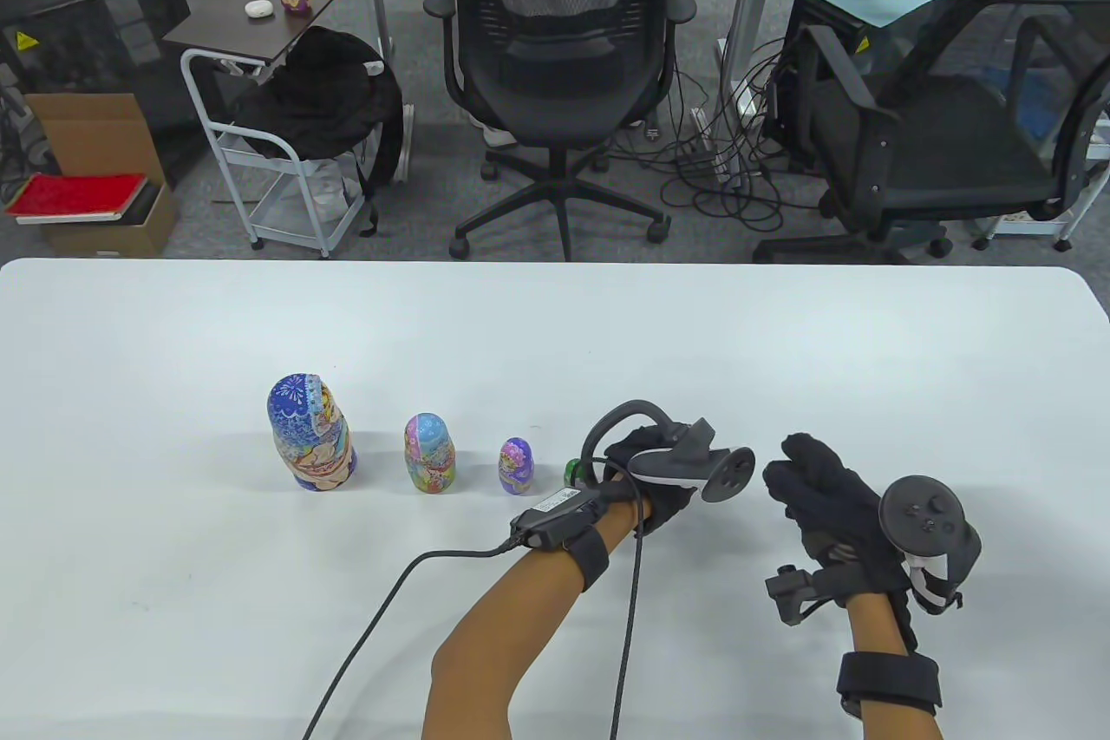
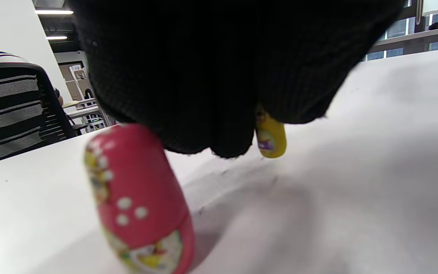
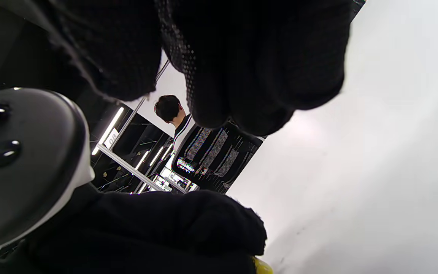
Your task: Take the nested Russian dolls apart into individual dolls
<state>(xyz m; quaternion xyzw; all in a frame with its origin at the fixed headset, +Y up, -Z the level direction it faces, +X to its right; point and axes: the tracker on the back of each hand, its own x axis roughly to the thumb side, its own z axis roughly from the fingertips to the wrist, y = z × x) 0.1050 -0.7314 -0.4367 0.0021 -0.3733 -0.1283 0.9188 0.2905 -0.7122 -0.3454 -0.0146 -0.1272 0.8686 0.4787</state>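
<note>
Three closed dolls stand in a row on the white table [image 1: 173, 601]: a large blue one [image 1: 312, 445], a medium pink-and-blue one [image 1: 429, 454] and a small purple one [image 1: 516, 467]. My left hand [image 1: 642, 467] is lowered to the table right of them. In the left wrist view its fingers [image 2: 203, 95] cover the top of a tiny yellow doll [image 2: 270, 139]. A small red doll [image 2: 139, 201] stands beside it. A green bit [image 1: 574, 471] shows at the hand's left edge. My right hand [image 1: 802, 471] is open and empty, further right.
The table's far edge [image 1: 555, 263] faces office chairs [image 1: 555, 55], a cart and cables on the floor. The left glove's cable [image 1: 381, 610] trails across the table toward the front edge. The left hand's tracker [image 3: 25, 160] fills the left side of the right wrist view.
</note>
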